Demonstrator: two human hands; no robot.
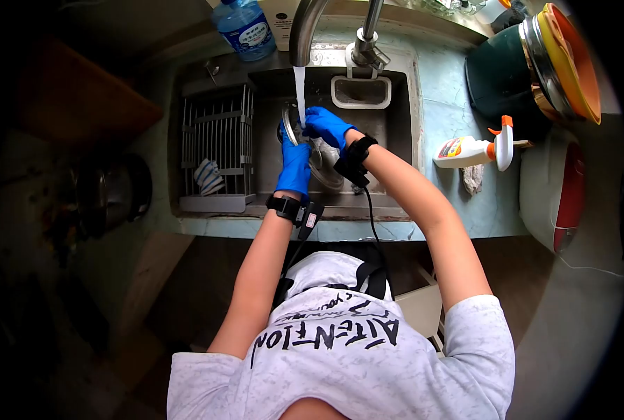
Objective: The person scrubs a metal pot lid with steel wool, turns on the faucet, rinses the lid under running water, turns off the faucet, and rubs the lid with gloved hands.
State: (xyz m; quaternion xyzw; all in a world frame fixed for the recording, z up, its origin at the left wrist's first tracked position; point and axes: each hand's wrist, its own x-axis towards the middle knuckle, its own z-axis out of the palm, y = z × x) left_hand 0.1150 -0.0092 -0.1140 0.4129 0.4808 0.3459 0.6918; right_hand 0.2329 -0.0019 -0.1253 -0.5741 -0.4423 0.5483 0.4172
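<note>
My left hand (294, 168), in a blue rubber glove, grips a round piece with a shiny metal rim (290, 127), which looks like a pot lid. It is held tilted on edge inside the sink (266, 168). Water (300, 87) runs from the faucet (306, 35) down onto it. My right hand (328, 128), gloved in blue too, is at the lid's right side with fingers curled together; what they hold, if anything, is hidden. Beneath my hands another round, shiny dish or lid (329, 171) lies in the sink, partly covered.
A grey rack (217, 143) with a striped cloth (208, 177) fills the sink's left side. A caddy (361, 92) hangs at the back. Right of the sink are a spray bottle (466, 151), a rag (472, 179) and stacked basins (560, 66). A blue detergent bottle (246, 31) stands behind.
</note>
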